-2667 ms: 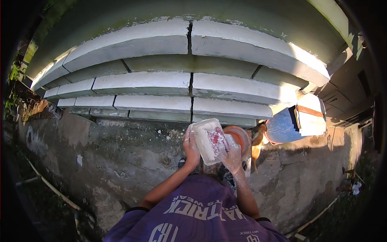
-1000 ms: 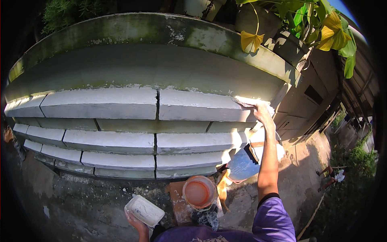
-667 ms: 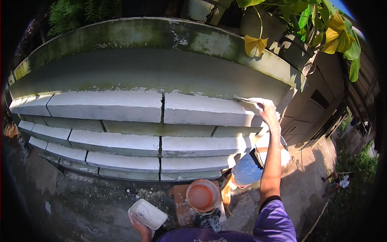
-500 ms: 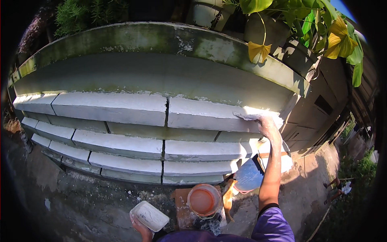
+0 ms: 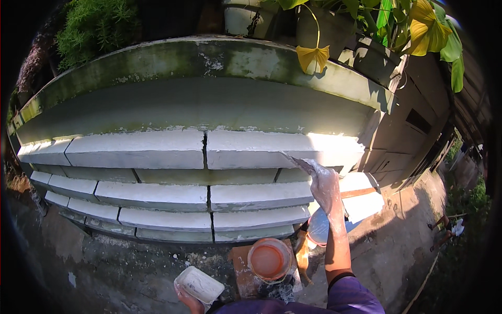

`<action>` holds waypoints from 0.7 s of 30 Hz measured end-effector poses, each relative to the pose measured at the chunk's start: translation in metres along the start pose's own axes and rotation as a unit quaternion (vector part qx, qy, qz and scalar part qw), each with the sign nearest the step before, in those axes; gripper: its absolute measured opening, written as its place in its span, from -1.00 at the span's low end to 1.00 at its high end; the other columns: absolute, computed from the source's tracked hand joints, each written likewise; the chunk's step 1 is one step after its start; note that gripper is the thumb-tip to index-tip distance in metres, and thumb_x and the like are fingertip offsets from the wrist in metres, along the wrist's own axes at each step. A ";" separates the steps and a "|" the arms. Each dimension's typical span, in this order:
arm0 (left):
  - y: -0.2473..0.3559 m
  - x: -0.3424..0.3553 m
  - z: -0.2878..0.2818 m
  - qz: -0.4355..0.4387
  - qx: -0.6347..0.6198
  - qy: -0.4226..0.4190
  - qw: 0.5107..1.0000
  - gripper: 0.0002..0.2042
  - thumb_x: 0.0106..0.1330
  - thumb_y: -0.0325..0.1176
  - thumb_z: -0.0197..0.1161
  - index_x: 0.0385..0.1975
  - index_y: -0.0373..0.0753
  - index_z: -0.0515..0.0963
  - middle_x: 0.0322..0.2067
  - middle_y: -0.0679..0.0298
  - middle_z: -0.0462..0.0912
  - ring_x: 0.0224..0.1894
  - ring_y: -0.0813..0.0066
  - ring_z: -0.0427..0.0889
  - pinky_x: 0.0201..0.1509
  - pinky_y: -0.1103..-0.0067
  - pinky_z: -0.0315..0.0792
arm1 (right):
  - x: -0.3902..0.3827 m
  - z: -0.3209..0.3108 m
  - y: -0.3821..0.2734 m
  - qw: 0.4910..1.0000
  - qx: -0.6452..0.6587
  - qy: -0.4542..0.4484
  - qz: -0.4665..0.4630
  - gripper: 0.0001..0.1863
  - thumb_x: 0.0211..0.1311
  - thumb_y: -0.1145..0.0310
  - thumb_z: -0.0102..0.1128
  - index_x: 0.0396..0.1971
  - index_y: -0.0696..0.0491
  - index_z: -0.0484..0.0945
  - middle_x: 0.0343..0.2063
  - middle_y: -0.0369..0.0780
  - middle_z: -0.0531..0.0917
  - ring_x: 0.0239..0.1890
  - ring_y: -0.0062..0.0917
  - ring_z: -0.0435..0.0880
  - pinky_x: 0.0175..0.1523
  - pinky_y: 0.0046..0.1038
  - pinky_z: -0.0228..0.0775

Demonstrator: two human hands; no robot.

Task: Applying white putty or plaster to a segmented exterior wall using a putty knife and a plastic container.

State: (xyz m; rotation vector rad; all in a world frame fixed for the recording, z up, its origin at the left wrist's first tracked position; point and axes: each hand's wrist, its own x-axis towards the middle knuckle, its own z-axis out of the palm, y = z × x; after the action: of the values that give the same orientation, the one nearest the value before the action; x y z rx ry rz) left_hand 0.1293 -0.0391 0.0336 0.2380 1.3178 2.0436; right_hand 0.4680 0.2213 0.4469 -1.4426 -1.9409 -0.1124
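Down and left went the right hand (image 5: pixel 325 189), its grip closed round a blade (image 5: pixel 300 163); the left hand (image 5: pixel 188 300) cups the tub (image 5: pixel 215 295), likely light, best held underneath.

The flat tool (image 5: pixel 297 161) in the right-hand grip (image 5: pixel 325 188) is now off the top face of the uppermost white ledge (image 5: pixel 261 142), slanting across its front, closer to the ledge's dark joint (image 5: pixel 205 150). Below the ledge, the left-hand grip (image 5: pixel 191 300) alone holds the pale container (image 5: pixel 200 284), earlier held by both.
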 end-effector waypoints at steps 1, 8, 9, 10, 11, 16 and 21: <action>-0.001 0.001 -0.005 0.009 0.027 -0.009 1.000 -0.61 0.51 -0.16 -0.16 0.16 -0.30 0.28 0.02 0.10 0.50 -0.01 0.30 0.59 0.03 0.38 0.52 | -0.003 0.003 -0.001 1.000 0.002 0.002 0.007 -0.58 0.04 0.70 -0.03 -0.05 0.16 0.55 -0.19 0.11 0.61 -0.12 -0.07 0.63 -0.06 -0.21 0.46; -0.005 -0.002 0.004 -0.020 0.073 -0.036 0.996 -0.57 0.49 -0.11 -0.14 0.17 -0.28 0.29 0.03 0.08 0.50 0.00 0.23 0.58 0.05 0.33 0.53 | -0.013 0.006 0.053 0.965 0.086 0.177 0.173 -0.79 0.15 0.46 0.06 -0.27 0.27 0.49 -0.60 -0.04 0.53 -0.58 -0.14 0.52 -0.42 -0.22 0.39; -0.009 -0.001 -0.004 -0.035 0.095 -0.036 0.994 -0.55 0.49 -0.08 -0.13 0.19 -0.28 0.28 0.04 0.07 0.49 0.00 0.21 0.58 0.06 0.32 0.53 | -0.013 0.013 0.050 0.974 0.040 0.160 0.156 -0.73 0.19 0.44 0.02 -0.15 0.26 0.47 -0.51 0.04 0.57 -0.50 -0.06 0.56 -0.36 -0.20 0.42; -0.012 0.002 -0.005 -0.049 0.117 -0.038 0.991 -0.53 0.49 -0.05 -0.12 0.20 -0.27 0.27 0.05 0.06 0.49 0.01 0.20 0.57 0.07 0.31 0.53 | -0.011 0.022 0.047 0.980 -0.008 0.143 0.140 -0.66 0.23 0.43 -0.03 -0.04 0.26 0.44 -0.42 0.12 0.61 -0.42 0.02 0.61 -0.30 -0.18 0.44; -0.015 0.006 -0.006 -0.064 0.138 -0.041 0.987 -0.51 0.48 -0.03 -0.12 0.22 -0.27 0.26 0.06 0.05 0.49 0.02 0.19 0.56 0.08 0.30 0.53 | -0.010 0.042 0.044 0.975 -0.026 0.211 0.069 -0.61 0.14 0.47 0.02 -0.01 0.28 0.44 -0.44 0.03 0.61 -0.50 -0.11 0.60 -0.38 -0.23 0.44; -0.031 0.015 -0.020 -0.055 0.123 -0.061 0.989 -0.57 0.49 -0.09 -0.11 0.20 -0.25 0.30 0.01 0.07 0.53 -0.05 0.21 0.61 -0.02 0.35 0.59 | -0.005 0.100 -0.057 0.983 -0.058 0.171 -0.015 -0.37 -0.01 0.51 0.10 0.16 0.37 0.31 -0.19 0.05 0.62 -0.48 -0.33 0.68 -0.51 -0.45 0.54; -0.043 0.017 -0.024 -0.037 0.153 -0.103 0.982 -0.58 0.49 -0.11 -0.11 0.19 -0.25 0.31 0.02 0.08 0.52 -0.03 0.22 0.60 0.00 0.34 0.58 | -0.009 0.146 -0.115 0.969 -0.194 0.139 -0.070 -0.34 0.00 0.44 0.12 0.19 0.30 0.33 -0.04 0.13 0.57 -0.45 -0.40 0.70 -0.52 -0.43 0.56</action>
State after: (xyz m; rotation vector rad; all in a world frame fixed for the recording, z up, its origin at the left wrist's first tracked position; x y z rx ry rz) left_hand 0.1237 -0.0353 -0.0185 0.5161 1.4803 1.6971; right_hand 0.2991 0.2380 0.3708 -1.4342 -1.8478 -0.7569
